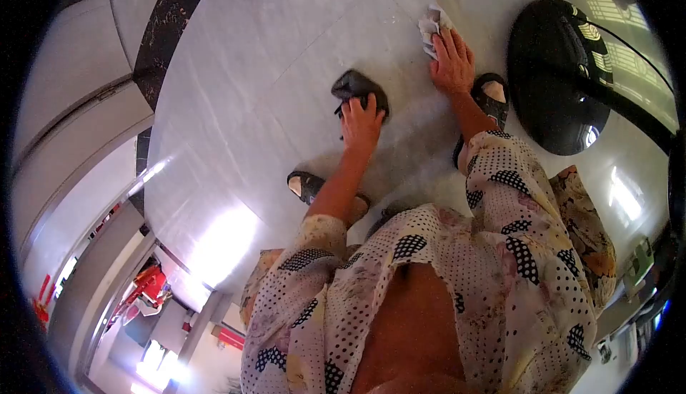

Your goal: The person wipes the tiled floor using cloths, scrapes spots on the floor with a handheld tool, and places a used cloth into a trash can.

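Near the middle of the floor, my left hand (pixel 361 124) has its fingers closed on a dark, glossy, crumpled thing that looks like a small black bag (pixel 356 84); its exact kind is unclear. Higher and to the right, my right hand (pixel 453 66) grips a crumpled white tissue (pixel 431 23) under its fingertips, against the tile floor. The thumb side of this hand faces left, and part of the tissue is hidden beneath the fingers. Both arms reach down between and beside my sandalled feet.
A round black stand base (pixel 550 79) with a pole and a thin cable lies right of my right hand. My black sandals (pixel 306 186) are on the glossy floor (pixel 236 101). A dark border strip (pixel 168 33) runs along the left. Red items (pixel 148 284) appear lower left.
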Tool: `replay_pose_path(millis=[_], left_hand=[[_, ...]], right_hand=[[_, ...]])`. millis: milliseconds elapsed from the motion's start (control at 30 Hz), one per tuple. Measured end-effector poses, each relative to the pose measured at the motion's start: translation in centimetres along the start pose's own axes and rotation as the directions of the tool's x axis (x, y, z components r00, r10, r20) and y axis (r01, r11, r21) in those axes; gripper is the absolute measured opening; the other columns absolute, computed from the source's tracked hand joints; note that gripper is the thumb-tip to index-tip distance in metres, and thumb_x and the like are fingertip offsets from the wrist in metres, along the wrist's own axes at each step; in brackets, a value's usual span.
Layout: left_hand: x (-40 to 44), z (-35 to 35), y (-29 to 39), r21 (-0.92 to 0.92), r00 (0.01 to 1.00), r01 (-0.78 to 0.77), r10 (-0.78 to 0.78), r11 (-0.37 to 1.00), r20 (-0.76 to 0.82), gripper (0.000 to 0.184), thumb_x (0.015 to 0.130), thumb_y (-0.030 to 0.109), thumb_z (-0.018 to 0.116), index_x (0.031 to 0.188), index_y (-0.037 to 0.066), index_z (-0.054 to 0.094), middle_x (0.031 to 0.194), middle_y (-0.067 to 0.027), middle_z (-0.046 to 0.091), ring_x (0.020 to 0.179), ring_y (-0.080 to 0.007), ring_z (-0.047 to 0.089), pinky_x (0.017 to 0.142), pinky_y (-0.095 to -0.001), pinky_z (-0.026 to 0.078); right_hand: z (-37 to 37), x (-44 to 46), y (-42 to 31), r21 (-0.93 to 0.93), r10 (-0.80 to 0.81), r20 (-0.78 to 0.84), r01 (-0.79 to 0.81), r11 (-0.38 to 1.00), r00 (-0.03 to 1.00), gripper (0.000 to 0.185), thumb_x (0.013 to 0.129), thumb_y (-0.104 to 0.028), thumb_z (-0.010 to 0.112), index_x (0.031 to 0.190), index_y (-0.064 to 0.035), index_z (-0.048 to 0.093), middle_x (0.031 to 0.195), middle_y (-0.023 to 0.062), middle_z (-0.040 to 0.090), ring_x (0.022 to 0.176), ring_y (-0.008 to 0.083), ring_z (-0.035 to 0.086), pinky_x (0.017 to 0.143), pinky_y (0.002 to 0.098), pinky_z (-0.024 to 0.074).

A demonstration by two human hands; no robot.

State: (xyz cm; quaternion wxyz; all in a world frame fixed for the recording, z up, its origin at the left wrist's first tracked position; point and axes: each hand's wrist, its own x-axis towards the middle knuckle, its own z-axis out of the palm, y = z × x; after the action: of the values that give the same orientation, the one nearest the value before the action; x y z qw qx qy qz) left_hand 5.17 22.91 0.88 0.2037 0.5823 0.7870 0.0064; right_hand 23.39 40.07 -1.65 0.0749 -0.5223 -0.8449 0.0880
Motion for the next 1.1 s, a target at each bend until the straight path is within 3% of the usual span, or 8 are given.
replay_pose_path(millis=[100, 200, 300, 500, 567, 667, 967, 1100], left_hand=[[6.3, -0.8, -0.3, -0.001, 0.994, -0.003, 0.003, 1.000, -0.112, 0.039, 0.085, 0.029, 0.063, 0.118, 0.009, 0.056, 0.115, -0.0173, 0.046, 0.107, -0.0348, 0.046, 0.083, -0.0448, 0.045], [10.2, -1.5, -1.9, -0.477, 0.977, -0.045, -0.060, 0.878, -0.203, 0.031, 0.085, 0.025, 0.063, 0.107, 0.005, 0.060, 0.109, -0.0158, 0.050, 0.104, -0.0323, 0.050, 0.083, -0.0418, 0.045], [7.9, -5.8, -3.6, -0.619, 0.981, -0.112, -0.014, 0.777, -0.196, 0.026, 0.084, 0.022, 0.064, 0.100, 0.002, 0.061, 0.102, -0.0152, 0.054, 0.098, -0.0320, 0.053, 0.083, -0.0398, 0.044], [-6.6, -1.3, -5.8, -0.459, 0.954, -0.284, 0.294, 0.841, -0.052, 0.028, 0.079, 0.025, 0.069, 0.098, 0.006, 0.063, 0.093, -0.0133, 0.053, 0.092, -0.0308, 0.054, 0.076, -0.0410, 0.046], [-8.7, 0.3, -4.0, -0.340, 0.868, -0.360, 0.446, 0.869, 0.220, 0.026, 0.077, 0.025, 0.069, 0.094, 0.007, 0.064, 0.090, -0.0123, 0.050, 0.088, -0.0303, 0.053, 0.073, -0.0402, 0.048], [-6.2, 2.2, 0.2, -0.234, 0.790, -0.558, 0.596, 0.796, 0.145, 0.023, 0.077, 0.025, 0.068, 0.090, 0.007, 0.064, 0.089, -0.0114, 0.049, 0.086, -0.0297, 0.052, 0.070, -0.0390, 0.049], [8.9, 0.1, 6.5, -0.197, 0.935, -0.326, 0.285, 0.925, -0.211, 0.026, 0.078, 0.032, 0.067, 0.086, 0.008, 0.061, 0.089, -0.0091, 0.052, 0.088, -0.0282, 0.055, 0.069, -0.0409, 0.051], [7.0, -5.7, 3.0, -0.386, 0.876, -0.471, 0.369, 0.793, -0.311, 0.025, 0.075, 0.026, 0.072, 0.088, 0.007, 0.062, 0.093, -0.0102, 0.056, 0.087, -0.0283, 0.057, 0.070, -0.0400, 0.050]], right_hand=[[0.4, -0.1, 0.1, -0.046, 0.009, 0.016, -0.009, 0.999, 1.000, 0.054, 0.079, -0.021, 0.061, 0.131, -0.0148, 0.045, 0.144, 0.0064, 0.035, 0.134, 0.0254, 0.031, 0.107, 0.0438, 0.0283], [1.0, -0.2, 0.4, -0.027, 0.017, -0.014, -0.018, 0.999, 1.000, 0.054, 0.078, -0.015, 0.056, 0.131, -0.0147, 0.044, 0.143, 0.0038, 0.037, 0.133, 0.0233, 0.032, 0.106, 0.0412, 0.0277], [1.0, -0.2, 0.5, 0.006, 0.012, -0.037, -0.012, 1.000, 0.999, 0.055, 0.078, -0.015, 0.055, 0.131, -0.0149, 0.044, 0.143, 0.0037, 0.037, 0.134, 0.0224, 0.032, 0.107, 0.0409, 0.0270], [0.1, -0.2, -0.4, 0.038, 0.035, -0.013, -0.035, 0.999, 0.999, 0.056, 0.076, -0.014, 0.056, 0.131, -0.0143, 0.045, 0.143, 0.0045, 0.037, 0.134, 0.0246, 0.031, 0.107, 0.0412, 0.0272], [0.1, -0.1, -0.1, 0.044, 0.022, -0.034, -0.020, 0.999, 0.999, 0.056, 0.076, -0.013, 0.057, 0.130, -0.0142, 0.045, 0.143, 0.0047, 0.038, 0.134, 0.0249, 0.031, 0.107, 0.0411, 0.0272], [0.0, -0.2, -0.2, 0.020, 0.034, -0.024, -0.034, 0.999, 0.999, 0.055, 0.076, -0.012, 0.057, 0.130, -0.0140, 0.046, 0.142, 0.0052, 0.038, 0.134, 0.0252, 0.032, 0.106, 0.0412, 0.0274], [0.5, -0.3, 0.2, -0.018, 0.011, 0.003, -0.011, 1.000, 1.000, 0.056, 0.076, -0.017, 0.062, 0.130, -0.0137, 0.046, 0.144, 0.0052, 0.036, 0.134, 0.0257, 0.031, 0.107, 0.0426, 0.0262], [-0.1, -0.6, -0.2, 0.024, 0.034, 0.001, -0.034, 0.999, 0.999, 0.057, 0.076, -0.014, 0.059, 0.131, -0.0151, 0.045, 0.144, 0.0045, 0.036, 0.135, 0.0224, 0.030, 0.108, 0.0415, 0.0259]])
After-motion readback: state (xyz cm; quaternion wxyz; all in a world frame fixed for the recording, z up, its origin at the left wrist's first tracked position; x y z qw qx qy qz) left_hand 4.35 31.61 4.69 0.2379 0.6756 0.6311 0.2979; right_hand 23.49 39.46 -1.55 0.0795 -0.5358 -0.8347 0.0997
